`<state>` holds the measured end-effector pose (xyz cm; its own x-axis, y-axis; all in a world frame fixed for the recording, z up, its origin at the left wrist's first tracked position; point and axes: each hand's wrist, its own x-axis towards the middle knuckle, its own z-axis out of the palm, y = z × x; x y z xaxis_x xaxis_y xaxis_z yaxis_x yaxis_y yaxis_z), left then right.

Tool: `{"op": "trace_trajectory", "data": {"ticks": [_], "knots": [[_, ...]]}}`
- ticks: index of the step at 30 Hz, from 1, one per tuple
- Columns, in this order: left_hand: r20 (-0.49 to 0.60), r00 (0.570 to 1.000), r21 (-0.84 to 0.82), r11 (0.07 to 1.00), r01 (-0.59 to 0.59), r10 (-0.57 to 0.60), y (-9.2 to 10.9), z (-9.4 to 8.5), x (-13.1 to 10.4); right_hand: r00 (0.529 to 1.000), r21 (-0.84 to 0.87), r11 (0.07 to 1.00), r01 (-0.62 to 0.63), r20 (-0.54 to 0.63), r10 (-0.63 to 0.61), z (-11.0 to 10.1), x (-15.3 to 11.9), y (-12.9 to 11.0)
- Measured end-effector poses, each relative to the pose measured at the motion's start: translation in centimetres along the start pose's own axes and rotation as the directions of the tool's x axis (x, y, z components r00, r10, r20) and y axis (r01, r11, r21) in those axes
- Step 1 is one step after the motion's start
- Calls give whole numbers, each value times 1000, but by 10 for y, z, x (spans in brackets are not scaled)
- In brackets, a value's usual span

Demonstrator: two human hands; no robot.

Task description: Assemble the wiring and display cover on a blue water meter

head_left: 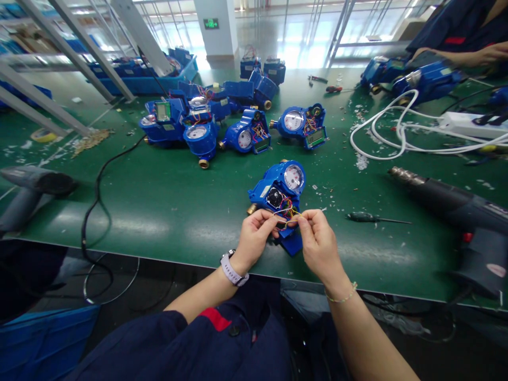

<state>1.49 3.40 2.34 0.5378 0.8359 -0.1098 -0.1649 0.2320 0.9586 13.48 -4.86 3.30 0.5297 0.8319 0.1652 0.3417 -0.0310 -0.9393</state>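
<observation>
Lying across a wide green workbench (166, 201) strewn with white scraps. Standing behind it, a white pillar (216, 26) bearing a green exit sign (211, 23). Slanting across the upper left, grey metal struts (79, 58). Pouring in through tall windows (301, 21), bright daylight, glaring off the polished floor (293, 50).

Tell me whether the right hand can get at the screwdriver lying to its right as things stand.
Probably yes: the screwdriver lies on bare green table just beside the right hand, nothing between, though that hand is pinching the meter's wires.
</observation>
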Motion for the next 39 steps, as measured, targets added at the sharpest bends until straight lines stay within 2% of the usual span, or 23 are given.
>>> {"op": "trace_trajectory", "data": {"ticks": [4, 8, 15, 22, 32, 39], "knots": [[13, 999, -20, 999, 36, -35, 3, -1, 1, 999, 44, 999, -32, 0, 32, -1, 0, 1], [75, 997, 51, 999, -16, 12, 4, -2, 0, 999, 64, 997, -32, 37, 29, -1, 0, 1], [129, 990, 173, 982, -73, 51, 0, -5, 1, 991, -105, 986, 130, 38, -126, -2, 0, -6], [138, 990, 98, 995, -32, 18, -2, -3, 3, 988, -162, 974, 155, 46, -150, -2, 1, -3], [101, 994, 24, 999, 31, -33, -4, -2, 3, 975, -167, 966, 199, 132, -178, -8, 1, -4], [89, 994, -50, 997, 66, -61, -4, -1, 3, 948, -168, 950, 264, 226, -223, -16, 3, 0]]}}
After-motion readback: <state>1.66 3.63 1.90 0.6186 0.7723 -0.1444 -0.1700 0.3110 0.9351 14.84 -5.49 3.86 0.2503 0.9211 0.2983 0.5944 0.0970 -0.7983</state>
